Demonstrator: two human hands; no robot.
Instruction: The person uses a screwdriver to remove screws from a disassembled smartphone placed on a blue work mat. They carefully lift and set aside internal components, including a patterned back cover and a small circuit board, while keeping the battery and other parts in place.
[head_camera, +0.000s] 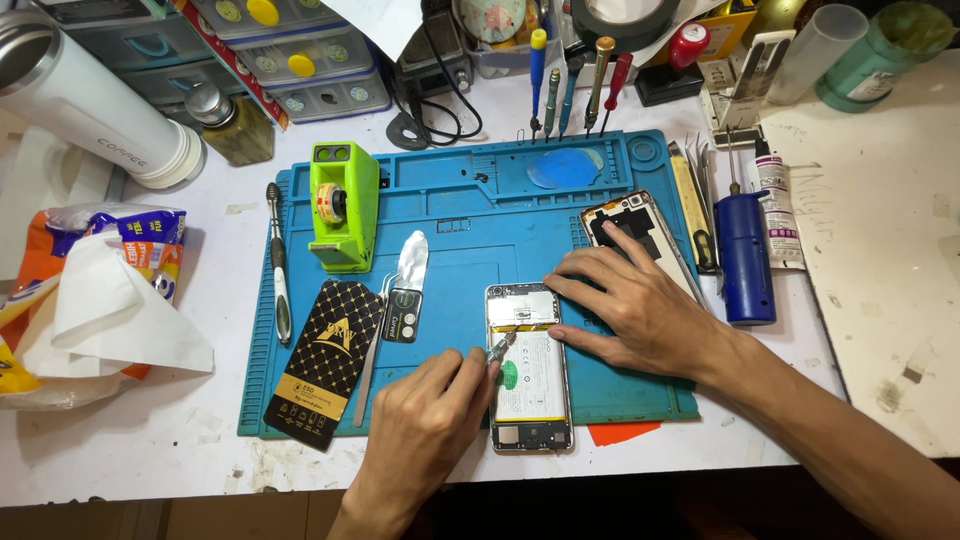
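1. The opened phone (530, 368) lies face down at the front edge of the blue mat (450, 210), its back cover already off and the battery and boards bare.
2. The left hand (420, 425) is closed around a small screwdriver (498, 348), tip on the phone's upper part; by the look of it the internals are not yet lifted out.
3. The right hand (640, 310) lies flat with fingers spread, holding nothing, steadying the phone's top right corner and resting partly on the removed back cover (640, 228).
4. Room is tight: metal tweezers (370, 360) and a black card (325, 360) lie close on the left, and a blue tool (745, 260) stands near on the right. The bench (880, 250) is open farther right.
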